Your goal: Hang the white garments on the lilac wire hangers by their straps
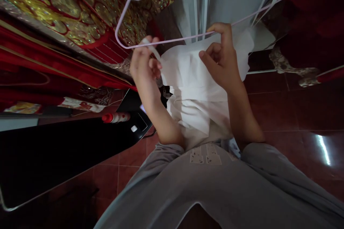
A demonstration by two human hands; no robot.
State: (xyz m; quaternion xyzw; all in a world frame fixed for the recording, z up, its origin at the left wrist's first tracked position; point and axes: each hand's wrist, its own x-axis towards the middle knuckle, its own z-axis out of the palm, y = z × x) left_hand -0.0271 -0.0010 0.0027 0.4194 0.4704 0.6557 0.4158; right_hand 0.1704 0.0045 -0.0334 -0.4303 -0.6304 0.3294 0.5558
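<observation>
A pale pink clothes hanger (182,38) stretches across in front of me, its notched end at the upper left. My left hand (145,61) is closed at the hanger's lower bar, with a white strap (154,50) between its fingers. Below the bar hangs a white garment (197,75) with a gathered waist. My right hand (224,59) is at the bar farther right, index finger curled over it, thumb apart from the index fingertip and the other fingers bent in. How the garment's right side meets the hanger is hidden behind this hand.
Red and gold sequinned garments (88,14) hang close on the left. A black tabletop (67,150) at the lower left holds a red-capped bottle (115,117) and a small white case (133,128). Dark red clothing (309,25) hangs at the right above the red tiled floor (285,114).
</observation>
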